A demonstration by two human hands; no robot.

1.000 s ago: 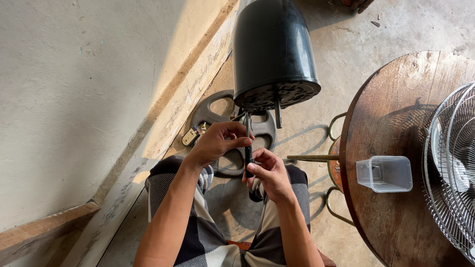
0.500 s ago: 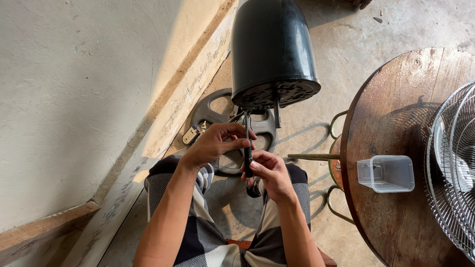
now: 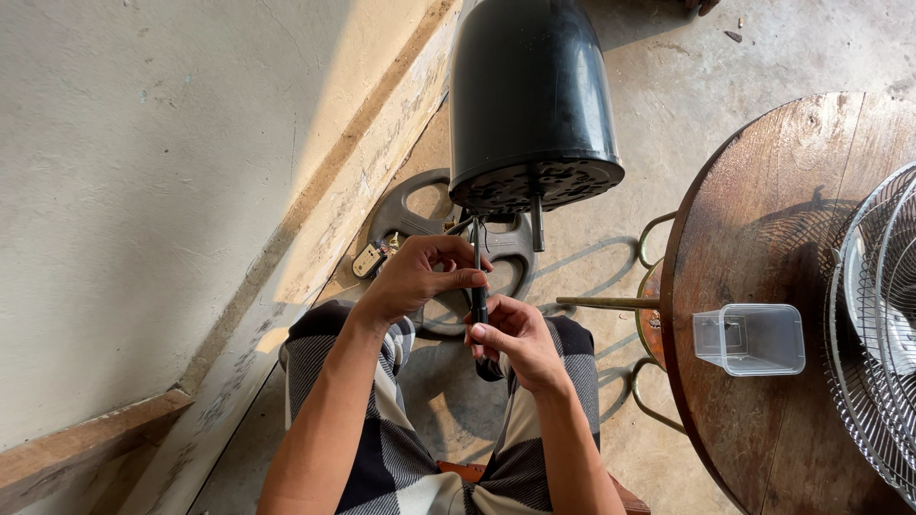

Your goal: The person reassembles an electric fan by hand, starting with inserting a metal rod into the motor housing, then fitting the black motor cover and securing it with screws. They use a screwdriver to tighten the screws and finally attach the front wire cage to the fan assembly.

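The black, bucket-shaped plastic fan motor housing (image 3: pixel 530 95) serves as the landmark; its perforated face points down toward the person, and a short metal shaft (image 3: pixel 537 221) projects from that face.

Directly below the housing face, a slim dark-handled screwdriver (image 3: pixel 477 286) stands nearly upright, tip directed up at the housing underside. The left hand (image 3: pixel 415 277) is closed around the upper part of the tool, thumb and fingertips pinching it. The right hand (image 3: pixel 515 341), just below and to the right, is curled around the handle's lower end.

Beneath the housing, on the concrete floor, lies a grey, cross-shaped fan base (image 3: pixel 420 215) with cut-out openings; a small cream-coloured plug (image 3: pixel 366 260) rests at its left edge.

Right of the housing stands a round dark wooden table (image 3: pixel 763 219) on a curved metal frame. On it, near its left rim, sits a clear rectangular plastic container (image 3: pixel 750 339). At the table's far right lies a wire fan guard (image 3: pixel 873 324).

Left of the housing rises a pale plastered wall (image 3: pixel 143 191).
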